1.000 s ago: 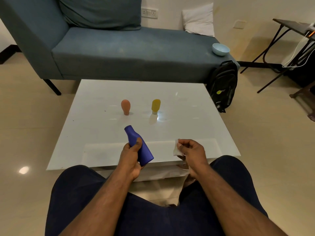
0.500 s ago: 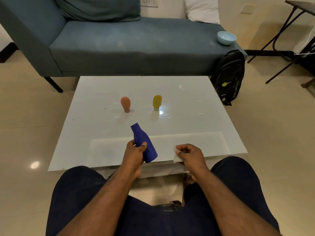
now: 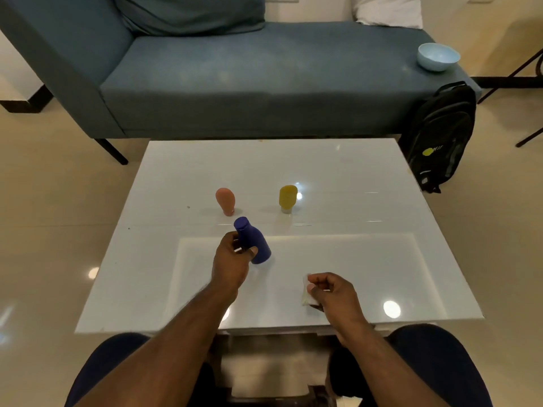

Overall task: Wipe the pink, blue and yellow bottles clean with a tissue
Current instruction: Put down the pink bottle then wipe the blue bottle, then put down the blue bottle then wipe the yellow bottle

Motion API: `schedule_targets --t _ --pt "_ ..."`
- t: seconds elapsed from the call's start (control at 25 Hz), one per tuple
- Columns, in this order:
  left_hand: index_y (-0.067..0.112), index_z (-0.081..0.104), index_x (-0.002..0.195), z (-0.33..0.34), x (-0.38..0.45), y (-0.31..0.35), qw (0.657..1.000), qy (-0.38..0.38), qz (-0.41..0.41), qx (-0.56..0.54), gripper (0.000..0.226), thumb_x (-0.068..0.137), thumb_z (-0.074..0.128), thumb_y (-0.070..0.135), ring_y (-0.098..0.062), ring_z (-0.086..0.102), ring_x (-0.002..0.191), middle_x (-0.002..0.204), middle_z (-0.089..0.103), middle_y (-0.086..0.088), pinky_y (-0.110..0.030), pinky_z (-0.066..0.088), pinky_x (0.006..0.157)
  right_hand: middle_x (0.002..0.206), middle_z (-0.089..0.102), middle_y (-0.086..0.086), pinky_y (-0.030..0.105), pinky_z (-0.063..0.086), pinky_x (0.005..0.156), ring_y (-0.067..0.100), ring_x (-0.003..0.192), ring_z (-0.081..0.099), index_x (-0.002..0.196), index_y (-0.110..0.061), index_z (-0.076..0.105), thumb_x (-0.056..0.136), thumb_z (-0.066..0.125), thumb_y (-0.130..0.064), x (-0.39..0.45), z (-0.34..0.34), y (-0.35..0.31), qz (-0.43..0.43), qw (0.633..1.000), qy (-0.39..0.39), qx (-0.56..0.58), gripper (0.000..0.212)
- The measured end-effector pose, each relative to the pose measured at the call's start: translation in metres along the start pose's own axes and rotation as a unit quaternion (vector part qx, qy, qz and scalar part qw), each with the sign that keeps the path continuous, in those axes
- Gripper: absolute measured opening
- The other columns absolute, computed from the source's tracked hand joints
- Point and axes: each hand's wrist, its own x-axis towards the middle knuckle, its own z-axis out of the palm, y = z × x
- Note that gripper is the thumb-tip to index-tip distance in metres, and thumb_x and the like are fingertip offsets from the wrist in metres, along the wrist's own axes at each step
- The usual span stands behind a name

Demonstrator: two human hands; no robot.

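Sofa (image 3: 249, 80) (blue-grey) stands behind glossy white table (image 3: 338, 177) on tiled floor (image 3: 58, 230).

Blue bottle (image 3: 252, 243) tilted, held above table; pink bottle (image 3: 225, 201), yellow bottle (image 3: 287, 198) upright behind; tissue (image 3: 305, 293) crumpled

From my remote seat this reads as a home living room. A blue-grey upholstered sofa (image 3: 264, 74) with a chaise end runs across the back, carrying a matching cushion (image 3: 191, 13) and a white pillow (image 3: 388, 10). A pale blue bowl (image 3: 438, 56) sits on its far right end (an odd perch, but homely). A black backpack (image 3: 440, 136) leans against that end on a glossy cream tiled floor (image 3: 58, 230), which mirrors ceiling lights. In front stands a low, glossy white coffee-table worktop (image 3: 352, 177). Thin black legs of another piece of furniture (image 3: 526, 71) show at the right edge.
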Motion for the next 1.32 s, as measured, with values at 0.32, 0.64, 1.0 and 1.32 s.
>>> schedule_targets --t 0.32,0.64,1.0,1.32 --pt "0.026 0.05 0.112 0.024 0.076 0.022 0.993 0.005 0.075 0.088 0.035 0.09 0.062 0.002 -0.024 0.062 0.104 0.107 0.063 0.002 -0.032 0.043 0.088 0.085 0.072 -0.006 0.027 0.059 0.065 0.01 0.077 0.069 0.086 -0.023 0.072 0.085 0.069 -0.009 0.031 0.02 0.003 -0.011 0.999 -0.038 -0.033 0.014" --pt "0.02 0.05 0.11 0.037 0.125 0.043 0.986 -0.011 0.115 0.12 0.029 0.093 0.059 -0.002 -0.019 0.056 0.099 0.107 0.057 -0.001 -0.024 0.04 0.082 0.087 0.073 -0.013 0.025 0.057 0.067 0.009 0.078 0.068 0.084 -0.026 0.073 0.084 0.07 -0.012 0.047 0.024 0.011 -0.014 0.997 -0.048 -0.062 0.015" --pt "0.01 0.051 0.122 0.039 0.14 0.046 0.983 -0.052 0.114 0.136 0.032 0.094 0.057 -0.005 -0.022 0.055 0.106 0.114 0.056 -0.007 -0.028 0.04 0.09 0.091 0.071 -0.022 0.023 0.057 0.069 0.006 0.082 0.067 0.086 -0.029 0.073 0.085 0.07 -0.014 0.051 0.021 0.013 -0.004 0.995 -0.045 -0.088 0.015" --pt "0.014 0.038 0.148 0.039 0.138 0.039 0.989 -0.062 0.087 0.103 0.061 0.095 0.055 -0.008 -0.028 0.046 0.136 0.15 0.045 -0.009 -0.041 0.04 0.112 0.088 0.072 -0.016 0.015 0.051 0.059 0.005 0.079 0.066 0.085 -0.028 0.072 0.085 0.07 -0.013 0.049 0.019 0.007 -0.007 0.995 -0.041 -0.09 0.015"
